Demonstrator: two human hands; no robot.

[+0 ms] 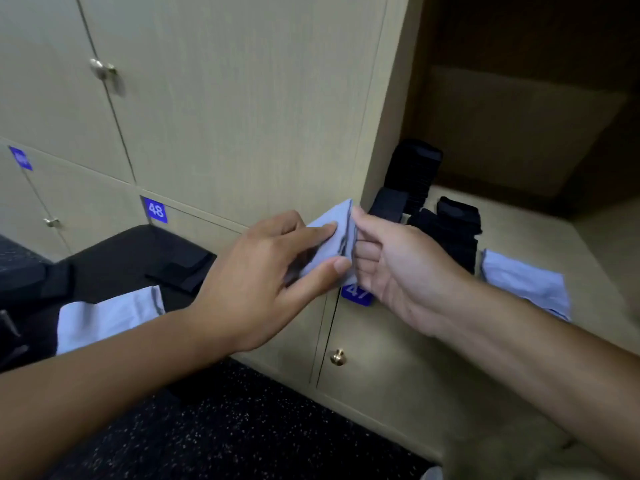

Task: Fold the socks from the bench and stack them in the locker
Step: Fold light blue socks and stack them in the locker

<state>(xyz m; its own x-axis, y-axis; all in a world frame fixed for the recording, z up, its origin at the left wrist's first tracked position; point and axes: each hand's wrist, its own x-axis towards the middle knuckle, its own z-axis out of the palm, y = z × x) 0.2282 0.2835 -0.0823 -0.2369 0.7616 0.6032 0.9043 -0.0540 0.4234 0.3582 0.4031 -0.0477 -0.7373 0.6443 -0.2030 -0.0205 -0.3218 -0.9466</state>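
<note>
- My left hand pinches a pale blue sock, fingers curled round it.
- My right hand grips its other edge before the open locker.

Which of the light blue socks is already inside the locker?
The flat light blue sock on the open locker's floor, right of the black socks. One other is in both hands, another on the bench.

- Mid-frame, the left hand and right hand pinch a light blue sock.
- Right of them, black socks and a folded blue sock lie in the open locker.
- Lower left, another blue sock lies on the black bench.
</note>
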